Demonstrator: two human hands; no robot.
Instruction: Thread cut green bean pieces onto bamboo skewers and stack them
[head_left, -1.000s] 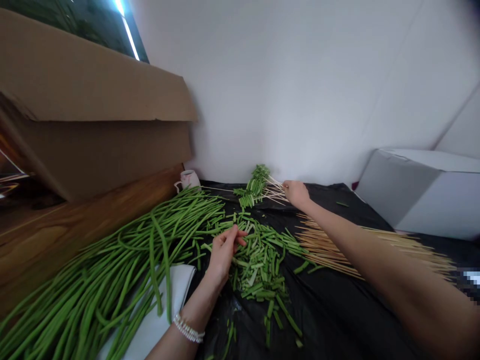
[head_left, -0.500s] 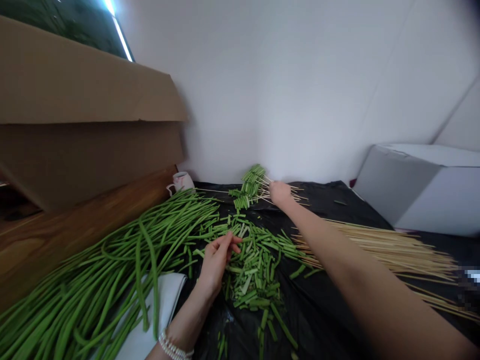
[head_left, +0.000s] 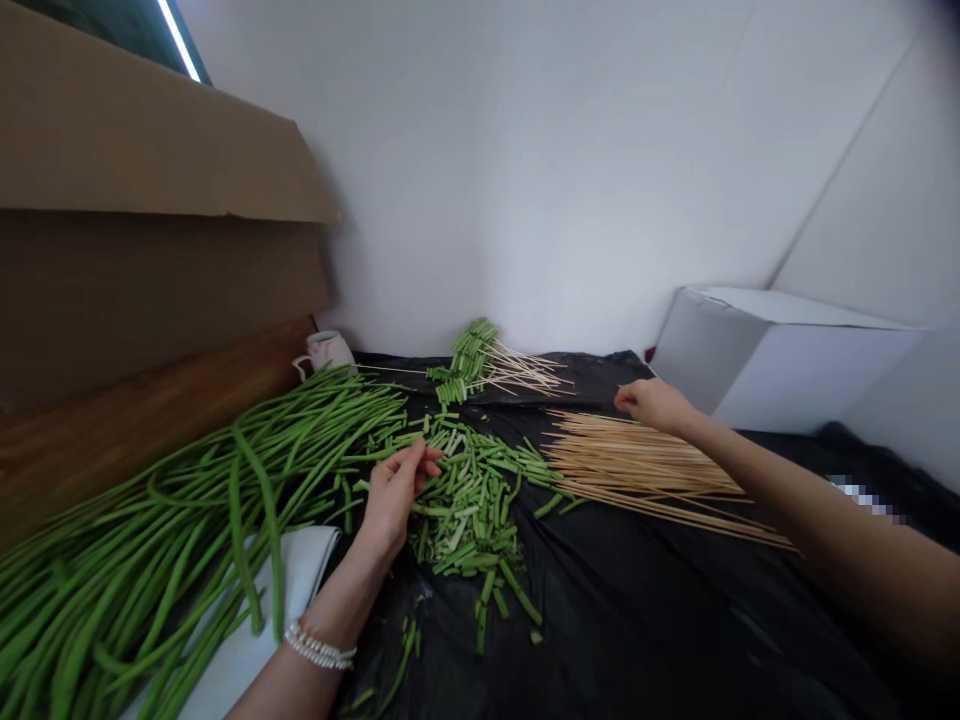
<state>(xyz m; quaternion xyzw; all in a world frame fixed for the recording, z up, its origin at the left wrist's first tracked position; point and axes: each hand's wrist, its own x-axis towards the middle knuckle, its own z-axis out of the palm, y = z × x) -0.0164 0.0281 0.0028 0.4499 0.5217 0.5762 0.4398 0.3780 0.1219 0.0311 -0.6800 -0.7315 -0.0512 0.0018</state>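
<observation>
My left hand [head_left: 397,490] hovers at the left side of a heap of cut green bean pieces [head_left: 472,500]. Its thumb and fingers are pinched together, and anything between them is too small to make out. Over the far side of a bundle of bamboo skewers [head_left: 630,460] is my right hand [head_left: 656,403], fingers curled closed with nothing visible in them. Against the wall lies a pile of skewered bean pieces [head_left: 472,355], their bare stick ends [head_left: 529,370] pointing right. Long whole green beans [head_left: 217,500] spread across the left, partly over a pale folded sheet [head_left: 300,570].
Black plastic sheeting [head_left: 637,600] covers the work surface. A cardboard box [head_left: 157,160] rises at the left, beside a wooden board [head_left: 150,410]. A white mug [head_left: 330,350] stands by the wall; a white box [head_left: 787,350] is at the back right.
My right hand has let go of the skewered beans' stick ends and moved right, over the loose skewers. My left hand keeps its pinch by the heap. The view has turned slightly right.
</observation>
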